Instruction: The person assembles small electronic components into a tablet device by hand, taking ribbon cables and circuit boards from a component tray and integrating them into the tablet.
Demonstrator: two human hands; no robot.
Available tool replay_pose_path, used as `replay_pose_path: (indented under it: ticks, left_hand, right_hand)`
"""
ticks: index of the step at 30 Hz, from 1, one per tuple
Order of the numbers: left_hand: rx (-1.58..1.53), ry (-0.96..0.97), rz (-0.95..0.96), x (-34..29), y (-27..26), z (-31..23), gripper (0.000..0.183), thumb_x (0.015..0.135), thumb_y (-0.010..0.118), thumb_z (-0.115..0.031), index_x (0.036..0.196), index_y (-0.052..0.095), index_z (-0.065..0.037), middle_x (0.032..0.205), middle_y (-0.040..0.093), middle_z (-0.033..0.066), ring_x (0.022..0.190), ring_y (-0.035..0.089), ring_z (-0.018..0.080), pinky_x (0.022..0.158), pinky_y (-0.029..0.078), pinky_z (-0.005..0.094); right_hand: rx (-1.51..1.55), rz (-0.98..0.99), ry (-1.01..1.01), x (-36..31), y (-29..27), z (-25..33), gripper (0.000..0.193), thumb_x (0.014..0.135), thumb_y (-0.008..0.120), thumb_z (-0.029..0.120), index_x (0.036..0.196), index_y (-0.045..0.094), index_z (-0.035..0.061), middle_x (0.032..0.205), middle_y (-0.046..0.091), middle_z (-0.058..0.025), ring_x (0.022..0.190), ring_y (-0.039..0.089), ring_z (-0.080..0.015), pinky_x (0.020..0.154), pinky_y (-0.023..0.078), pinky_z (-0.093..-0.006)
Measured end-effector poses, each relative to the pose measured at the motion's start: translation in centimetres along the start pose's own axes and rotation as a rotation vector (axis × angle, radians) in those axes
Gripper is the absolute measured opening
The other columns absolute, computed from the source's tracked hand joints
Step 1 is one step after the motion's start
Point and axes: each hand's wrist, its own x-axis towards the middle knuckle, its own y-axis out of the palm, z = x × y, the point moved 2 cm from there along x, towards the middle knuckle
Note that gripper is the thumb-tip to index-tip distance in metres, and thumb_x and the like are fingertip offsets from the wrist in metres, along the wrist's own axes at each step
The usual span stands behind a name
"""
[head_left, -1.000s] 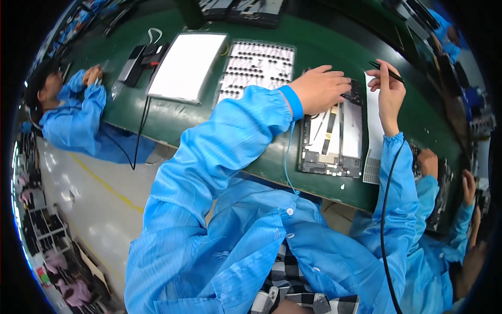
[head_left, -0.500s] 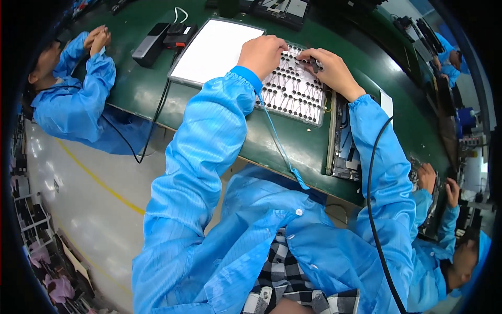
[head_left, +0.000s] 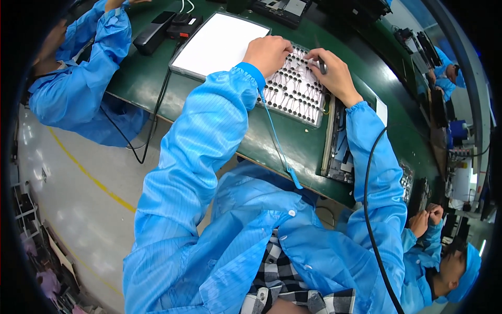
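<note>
A shallow clear tray (head_left: 318,123) holds rows of small round black parts with thin wire leads. Over its far left corner is my left hand (head_left: 266,55), the fingers bent together at the parts; what they pinch, if anything, is hidden. My right hand (head_left: 335,77) is closed around a short dark pen-like tool (head_left: 322,65) above the tray's far right side, with thumb and forefinger tips close to the parts. A blue wristband with a coiled blue cord (head_left: 294,177) hangs from my left wrist. Left of the tray lies a flat case topped by a white sheet (head_left: 222,44).
An opened electronic device (head_left: 339,152) lies right of the tray. Black boxes (head_left: 154,32) with cables stand at the far left of the green table (head_left: 277,141). A black cable (head_left: 367,209) crosses my right arm. Co-workers sit at left (head_left: 83,99) and lower right (head_left: 418,272).
My right hand has shifted slightly, and its tool is tilted more upright. The left co-worker's hands moved toward the top edge; the lower-right co-worker's hands came together. The view shifted slightly.
</note>
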Motion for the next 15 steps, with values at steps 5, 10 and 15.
replay_pose_path:
  ticks: [5, 10, 15]
  left_hand:
    - [-0.01, -0.009, 0.006, 0.4, -0.1, -0.2, 0.018, 0.09, 0.058, -0.02, 0.097, 0.073, -0.014, 0.095, 0.07, 0.0053, 0.089, 0.066, 0.0275, 0.08, 0.053, 0.0401]
    - [0.0, -0.036, 0.051, 0.3, -0.3, 0.1, 0.018, 0.09, 0.057, -0.02, 0.097, 0.073, -0.015, 0.095, 0.07, 0.0053, 0.089, 0.066, 0.0278, 0.08, 0.052, 0.0404]
    - [-0.238, -0.092, 0.054, 0.2, -1.2, -1.3, 0.018, 0.09, 0.062, -0.022, 0.1, 0.073, -0.014, 0.089, 0.072, 0.006, 0.084, 0.068, 0.0237, 0.076, 0.053, 0.0353]
  right_hand:
    - [-0.127, 0.105, -0.293, 0.8, 0.6, 0.3, 0.029, 0.078, 0.065, 0.0, 0.104, 0.063, 0.0117, 0.091, 0.065, -0.0065, 0.085, 0.062, -0.0284, 0.073, 0.05, -0.0368]
    - [-0.226, 0.151, -0.419, 1.4, 0.8, 0.8, 0.022, 0.077, 0.068, 0.001, 0.097, 0.061, 0.008, 0.085, 0.065, -0.006, 0.082, 0.062, -0.028, 0.072, 0.05, -0.0356]
    - [0.2, -0.088, 0.063, 1.0, -0.2, 0.5, 0.022, 0.081, 0.074, 0.006, 0.097, 0.059, 0.0036, 0.087, 0.068, -0.0069, 0.08, 0.067, -0.0181, 0.071, 0.052, -0.029]
